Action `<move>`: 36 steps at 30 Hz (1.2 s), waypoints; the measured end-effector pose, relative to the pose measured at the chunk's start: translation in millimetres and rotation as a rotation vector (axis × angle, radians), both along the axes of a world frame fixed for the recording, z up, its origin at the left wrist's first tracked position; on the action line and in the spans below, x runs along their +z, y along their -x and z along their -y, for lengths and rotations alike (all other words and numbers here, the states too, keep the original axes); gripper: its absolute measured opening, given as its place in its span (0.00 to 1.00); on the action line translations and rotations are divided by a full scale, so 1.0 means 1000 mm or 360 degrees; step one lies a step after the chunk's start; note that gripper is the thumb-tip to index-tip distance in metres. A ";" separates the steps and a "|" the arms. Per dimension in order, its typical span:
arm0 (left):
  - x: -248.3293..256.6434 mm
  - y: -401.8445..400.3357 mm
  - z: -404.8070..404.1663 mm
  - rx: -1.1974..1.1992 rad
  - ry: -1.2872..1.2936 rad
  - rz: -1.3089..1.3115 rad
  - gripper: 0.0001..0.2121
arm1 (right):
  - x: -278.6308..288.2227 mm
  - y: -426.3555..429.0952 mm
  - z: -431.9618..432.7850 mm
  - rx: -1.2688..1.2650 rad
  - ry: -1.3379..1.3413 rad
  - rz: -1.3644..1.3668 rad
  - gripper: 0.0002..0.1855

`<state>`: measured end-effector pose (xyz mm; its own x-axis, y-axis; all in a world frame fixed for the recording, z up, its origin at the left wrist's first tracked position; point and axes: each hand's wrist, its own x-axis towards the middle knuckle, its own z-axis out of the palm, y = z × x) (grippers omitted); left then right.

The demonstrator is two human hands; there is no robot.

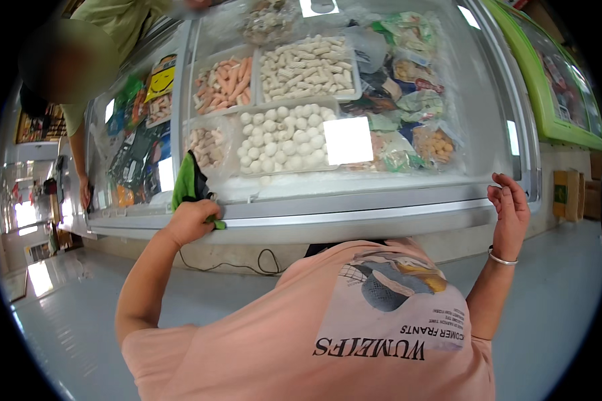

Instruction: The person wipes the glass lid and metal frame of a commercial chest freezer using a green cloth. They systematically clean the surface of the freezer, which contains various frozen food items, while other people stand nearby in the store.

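My left hand (193, 220) grips a green and black cloth (184, 183) at the front rim of a chest freezer (361, 210). Part of the cloth stands up over the sliding glass lid (220, 188), and a bit of green pokes out below my fingers. At the freezer's front right corner is my right hand (511, 210), with nothing in it and its fingers loosely bent. Whether it touches the rim I cannot tell. Beneath the glass lie a tray of white balls (281, 140), a tray of pale ridged frozen pieces (306, 70) and pink-orange frozen sticks (228, 82).
Another person's arm (78, 150) reaches to the freezer's left end. Bagged frozen foods (406, 110) fill the right side inside. A green-framed freezer (557, 90) stands at the right, near cardboard boxes (569, 195). A black cable (261, 263) lies along the floor.
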<state>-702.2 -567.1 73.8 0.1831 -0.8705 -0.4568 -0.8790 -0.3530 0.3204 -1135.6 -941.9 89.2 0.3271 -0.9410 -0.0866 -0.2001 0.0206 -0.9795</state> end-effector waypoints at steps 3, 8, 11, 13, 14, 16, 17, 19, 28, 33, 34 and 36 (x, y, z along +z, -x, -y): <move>-0.007 0.007 0.015 -0.0073 0.0070 -0.0199 0.06 | 0.003 0.020 -0.001 -0.0141 0.0029 -0.0008 0.13; -0.015 0.055 0.077 -0.0250 0.0106 -0.0306 0.05 | -0.002 0.055 0.005 -0.0339 0.0048 0.0008 0.12; -0.016 0.093 0.120 -0.0363 0.0198 -0.0312 0.04 | -0.004 0.076 0.027 -0.0427 0.0097 0.0079 0.12; -0.015 0.117 0.149 -0.0430 0.0204 -0.0341 0.05 | -0.003 0.090 0.045 -0.0496 0.0132 0.0073 0.12; -0.015 0.131 0.167 -0.0463 0.0205 -0.0344 0.05 | -0.002 0.100 0.056 -0.0521 0.0163 0.0062 0.12; -0.013 0.158 0.200 -0.0524 0.0218 -0.0373 0.06 | -0.007 0.115 0.076 -0.0566 0.0195 0.0059 0.12; -0.013 0.173 0.218 -0.0542 0.0239 -0.0392 0.06 | -0.009 0.123 0.086 -0.0581 0.0221 0.0044 0.12; -0.014 0.206 0.253 -0.0579 0.0268 -0.0419 0.06 | -0.018 0.140 0.104 -0.0611 0.0259 0.0025 0.12; -0.025 0.342 0.394 -0.0626 0.0494 -0.0419 0.05 | -0.062 0.180 0.170 -0.0396 0.0726 -0.0400 0.11; -0.036 0.404 0.445 -0.0531 0.0714 -0.0305 0.03 | -0.074 0.163 0.181 -0.0321 0.0643 -0.0295 0.11; -0.039 0.416 0.454 -0.0504 0.0765 -0.0277 0.03 | -0.073 0.160 0.180 -0.0318 0.0618 -0.0316 0.11; -0.043 0.435 0.470 -0.0461 0.0916 -0.0303 0.04 | -0.070 0.157 0.179 -0.0318 0.0653 -0.0333 0.10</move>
